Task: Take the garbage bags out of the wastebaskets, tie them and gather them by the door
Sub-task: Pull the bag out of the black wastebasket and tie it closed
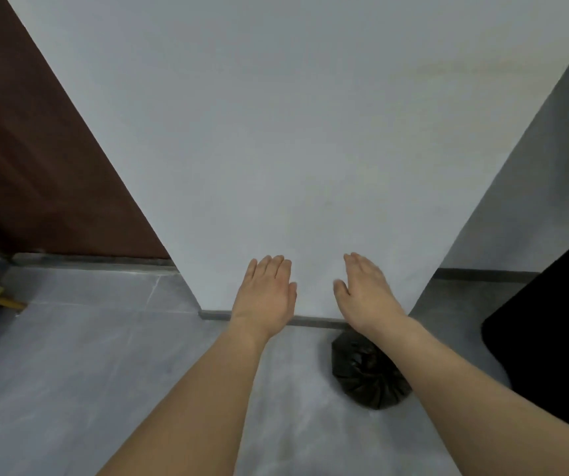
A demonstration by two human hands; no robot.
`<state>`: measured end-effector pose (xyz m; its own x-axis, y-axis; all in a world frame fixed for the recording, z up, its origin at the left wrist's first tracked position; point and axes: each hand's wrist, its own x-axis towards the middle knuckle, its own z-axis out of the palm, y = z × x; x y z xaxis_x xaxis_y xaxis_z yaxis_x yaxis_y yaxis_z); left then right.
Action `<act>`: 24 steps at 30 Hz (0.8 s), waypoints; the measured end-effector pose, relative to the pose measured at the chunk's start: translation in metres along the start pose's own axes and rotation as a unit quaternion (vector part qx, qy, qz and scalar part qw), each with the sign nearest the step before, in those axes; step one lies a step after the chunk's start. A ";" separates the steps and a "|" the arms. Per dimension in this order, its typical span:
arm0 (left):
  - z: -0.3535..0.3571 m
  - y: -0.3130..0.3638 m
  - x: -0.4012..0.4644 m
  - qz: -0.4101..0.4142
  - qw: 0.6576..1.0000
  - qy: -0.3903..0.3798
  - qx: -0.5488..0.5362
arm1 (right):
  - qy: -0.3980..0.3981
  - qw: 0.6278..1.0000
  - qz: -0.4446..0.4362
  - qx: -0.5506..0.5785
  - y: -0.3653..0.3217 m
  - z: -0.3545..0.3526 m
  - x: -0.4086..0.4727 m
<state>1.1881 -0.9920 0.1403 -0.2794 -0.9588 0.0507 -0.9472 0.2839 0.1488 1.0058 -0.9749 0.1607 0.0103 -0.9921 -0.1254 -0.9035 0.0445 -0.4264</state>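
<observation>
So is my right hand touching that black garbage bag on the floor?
Apart. In the head view the right hand is held open, up in front of the white wall, while the black garbage bag lies on the floor below the forearm.

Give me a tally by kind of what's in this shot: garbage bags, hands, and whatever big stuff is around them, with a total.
Tied black garbage bag on the floor: 1
Bare hands, left hand and right hand, both open and empty: 2
Brown door: 1
Large black object at the right edge, unidentifiable: 1
Total: 5
</observation>
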 end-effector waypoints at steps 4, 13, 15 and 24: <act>-0.186 0.025 0.009 0.014 0.999 0.030 0.005 | 0.007 0.999 -0.030 -0.011 -0.090 -0.161 -0.018; -0.592 0.056 -0.001 0.029 0.988 0.143 0.046 | 0.055 0.990 -0.101 -0.086 -0.269 -0.474 -0.100; -0.627 0.053 -0.008 0.018 0.985 0.159 0.061 | 0.065 0.987 -0.100 -0.108 -0.287 -0.501 -0.109; -0.677 0.033 -0.070 -0.093 0.977 0.173 0.087 | 0.056 0.978 -0.149 -0.132 -0.335 -0.533 -0.131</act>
<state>1.2827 -0.9111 0.8102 -0.0579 -0.9254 0.3746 -0.9974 0.0697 0.0180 1.0791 -0.9227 0.7971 0.2565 -0.9637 0.0742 -0.9470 -0.2660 -0.1800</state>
